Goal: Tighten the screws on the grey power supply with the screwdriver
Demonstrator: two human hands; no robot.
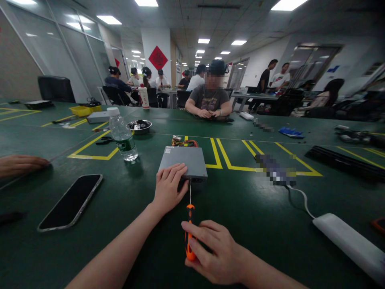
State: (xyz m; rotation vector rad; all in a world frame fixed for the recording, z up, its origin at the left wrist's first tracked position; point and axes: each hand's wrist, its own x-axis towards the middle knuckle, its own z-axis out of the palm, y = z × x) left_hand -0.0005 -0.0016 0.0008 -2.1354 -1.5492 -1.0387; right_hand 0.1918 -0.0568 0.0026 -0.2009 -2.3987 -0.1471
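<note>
A grey metal computer power supply (185, 158) lies on the green table in front of me, its coloured wires (188, 143) bunched at the far side. My left hand (171, 184) grips its near left corner, fingers across the top and thumb at the near face. Between the fingers and thumb of my right hand (212, 251) is the handle of an orange-and-black screwdriver (190, 224). Its shaft points away from me, and the tip reaches the near face of the power supply. The exact contact spot is too small and dark to make out.
Left of the power supply stand a water bottle (123, 138) and a metal bowl (140, 127) of small parts; a phone (72, 202) lies nearer. Another person's hand (22, 165) rests far left. At right are a white power strip (349, 241) and cable. A person (210, 96) sits opposite.
</note>
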